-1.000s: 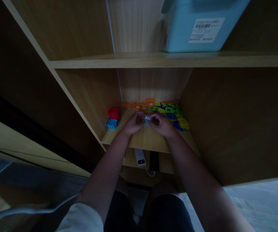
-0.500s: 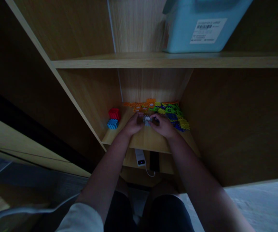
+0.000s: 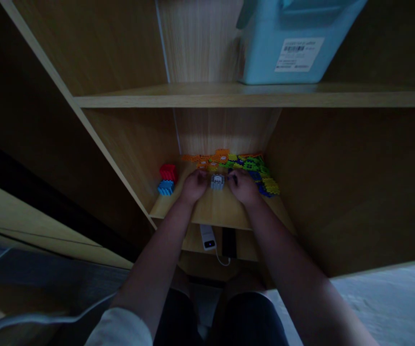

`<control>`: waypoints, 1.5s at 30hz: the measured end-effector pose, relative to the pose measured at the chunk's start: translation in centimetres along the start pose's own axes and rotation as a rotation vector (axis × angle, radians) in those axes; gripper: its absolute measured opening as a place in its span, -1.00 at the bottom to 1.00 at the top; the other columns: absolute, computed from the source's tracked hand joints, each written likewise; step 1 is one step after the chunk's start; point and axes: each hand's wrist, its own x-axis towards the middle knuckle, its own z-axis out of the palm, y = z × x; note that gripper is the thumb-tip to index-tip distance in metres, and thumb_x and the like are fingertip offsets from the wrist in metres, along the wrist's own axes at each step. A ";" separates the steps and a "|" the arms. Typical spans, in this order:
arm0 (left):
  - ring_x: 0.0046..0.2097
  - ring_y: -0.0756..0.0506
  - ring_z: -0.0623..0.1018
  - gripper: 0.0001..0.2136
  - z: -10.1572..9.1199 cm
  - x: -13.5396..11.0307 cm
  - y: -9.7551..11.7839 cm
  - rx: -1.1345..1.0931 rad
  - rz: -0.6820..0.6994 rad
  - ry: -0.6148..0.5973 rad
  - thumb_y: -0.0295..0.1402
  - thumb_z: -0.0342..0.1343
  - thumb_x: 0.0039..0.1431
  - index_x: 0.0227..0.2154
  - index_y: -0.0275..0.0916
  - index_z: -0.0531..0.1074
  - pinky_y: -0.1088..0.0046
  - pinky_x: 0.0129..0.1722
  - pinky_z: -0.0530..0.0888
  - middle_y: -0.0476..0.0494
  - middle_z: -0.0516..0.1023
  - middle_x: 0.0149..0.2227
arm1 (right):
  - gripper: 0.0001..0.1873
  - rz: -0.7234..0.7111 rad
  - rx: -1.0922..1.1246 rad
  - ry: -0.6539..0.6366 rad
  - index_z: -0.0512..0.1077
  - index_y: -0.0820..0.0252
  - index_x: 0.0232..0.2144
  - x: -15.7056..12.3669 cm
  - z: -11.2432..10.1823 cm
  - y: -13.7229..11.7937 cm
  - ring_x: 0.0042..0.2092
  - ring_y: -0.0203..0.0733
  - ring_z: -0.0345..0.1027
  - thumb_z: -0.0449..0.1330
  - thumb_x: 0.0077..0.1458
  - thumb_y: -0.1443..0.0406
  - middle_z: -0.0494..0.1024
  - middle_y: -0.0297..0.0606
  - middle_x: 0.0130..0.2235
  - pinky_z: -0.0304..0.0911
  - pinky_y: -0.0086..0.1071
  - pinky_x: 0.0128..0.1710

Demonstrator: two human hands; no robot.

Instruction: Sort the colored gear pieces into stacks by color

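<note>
Grey notched plastic cube-like block (image 3: 217, 182) standing on pale wooden shelf (image 3: 216, 211), between hands. Left hand (image 3: 194, 186) at block's nine o'clock, right hand (image 3: 245, 187) at three; fingers of both curled, released, just clear of block. Flat orange, yellow, green and blue plastic pieces (image 3: 250, 165) heaped twelve to three o'clock.

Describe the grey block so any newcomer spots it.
Find the upper shelf bearing the blue bin. On the next shelf down, between the left hand and right hand, sits the grey block. Unlike the red block and blue block to its left, it's grey.
</note>
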 end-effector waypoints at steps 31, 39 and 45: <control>-0.20 -0.21 0.70 -0.87 0.2 0.5 0.6 0.143 -0.054 -0.065 -0.45 0.16 0.25 -0.27 -0.17 0.62 0.22 -0.06 0.61 -0.17 0.74 -0.24 | -0.71 0.276 -0.359 0.061 0.60 0.29 -0.11 2.7 -0.4 1.1 0.10 0.24 0.45 0.13 0.36 0.23 0.61 0.22 -0.02 0.37 0.02 0.10; -0.22 -0.18 0.68 -0.85 0.3 0.6 0.4 0.170 -0.027 -0.094 -0.43 0.13 0.26 -0.27 -0.16 0.61 0.27 -0.09 0.59 -0.15 0.73 -0.26 | -0.55 0.563 -0.458 -0.010 0.53 0.30 0.13 5.5 0.9 5.2 0.20 0.42 0.41 0.18 0.37 0.11 0.56 0.35 0.11 0.28 0.31 0.16; -0.21 -0.18 0.68 -0.84 0.3 0.8 0.9 0.219 -0.080 -0.114 -0.42 0.12 0.29 -0.26 -0.16 0.61 0.31 -0.11 0.57 -0.13 0.73 -0.26 | -0.48 0.414 -0.439 -0.038 0.50 0.31 0.19 5.5 0.9 4.4 0.25 0.41 0.34 0.12 0.39 0.09 0.50 0.32 0.21 0.26 0.23 0.21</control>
